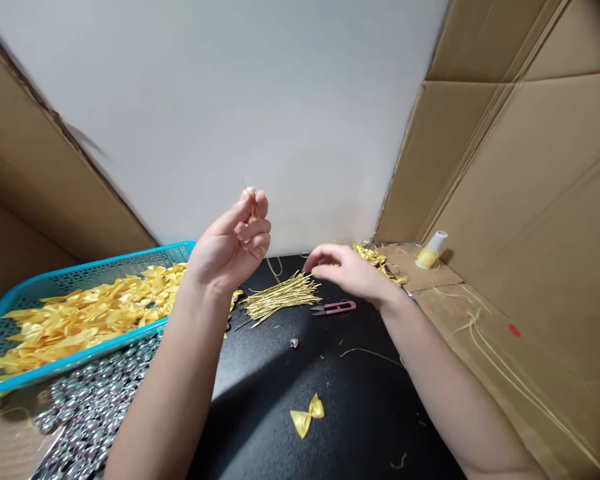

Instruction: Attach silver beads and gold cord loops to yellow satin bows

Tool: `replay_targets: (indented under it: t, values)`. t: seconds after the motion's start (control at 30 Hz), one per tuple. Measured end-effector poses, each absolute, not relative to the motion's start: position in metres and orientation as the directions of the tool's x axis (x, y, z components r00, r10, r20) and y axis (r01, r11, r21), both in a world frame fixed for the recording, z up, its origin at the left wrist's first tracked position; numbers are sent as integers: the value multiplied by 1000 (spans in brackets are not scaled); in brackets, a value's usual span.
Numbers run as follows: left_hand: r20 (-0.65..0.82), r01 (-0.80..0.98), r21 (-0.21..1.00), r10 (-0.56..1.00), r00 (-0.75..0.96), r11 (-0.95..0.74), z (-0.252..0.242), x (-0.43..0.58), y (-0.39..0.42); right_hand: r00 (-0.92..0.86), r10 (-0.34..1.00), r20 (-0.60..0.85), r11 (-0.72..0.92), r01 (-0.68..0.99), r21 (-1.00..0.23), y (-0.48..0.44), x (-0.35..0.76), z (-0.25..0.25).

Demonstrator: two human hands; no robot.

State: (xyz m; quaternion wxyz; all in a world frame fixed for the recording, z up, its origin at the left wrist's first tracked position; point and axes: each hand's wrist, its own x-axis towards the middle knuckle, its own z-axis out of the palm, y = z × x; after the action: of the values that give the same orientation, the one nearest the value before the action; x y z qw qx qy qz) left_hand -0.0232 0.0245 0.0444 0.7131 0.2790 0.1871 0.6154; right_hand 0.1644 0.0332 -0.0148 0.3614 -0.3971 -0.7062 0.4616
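Note:
My left hand [243, 237] is raised in front of the white wall, thumb and forefinger pinched on a thin needle [244, 183] whose tip points up. My right hand [347, 270] hovers by the far right end of a bundle of gold twist ties [283, 299], its fingers curved and slightly apart, with nothing visible in them. Just below that hand lie pink-handled thread snips [336, 307]. One small silver bead [294, 343] sits on the black table mat [260, 407]. Nearer to me is a single yellow ribbon bow [309, 416].
A blue basket [80, 273] full of yellow bows stands at left, with a pile of silver beads [95, 400] before it. Gold finished pieces [373, 255] lie behind my right hand. A thread cone [431, 251] stands at right. Cardboard walls [530, 200] flank the table.

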Motion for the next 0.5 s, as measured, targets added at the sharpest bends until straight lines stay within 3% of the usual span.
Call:
replay_targets:
  t: [0.1, 0.27, 0.5]
  values:
    - [108, -758, 651, 984, 140, 36, 46, -31, 25, -561, 822, 94, 291, 273, -917, 27, 145, -28]
    - [163, -661, 750, 975, 152, -22, 43, -33, 27, -490, 836, 247, 293, 19, -956, 17, 109, -51]
    - [125, -651, 759, 984, 123, -15, 42, -32, 29, -533, 827, 181, 198, -26, -980, 17, 106, -52]
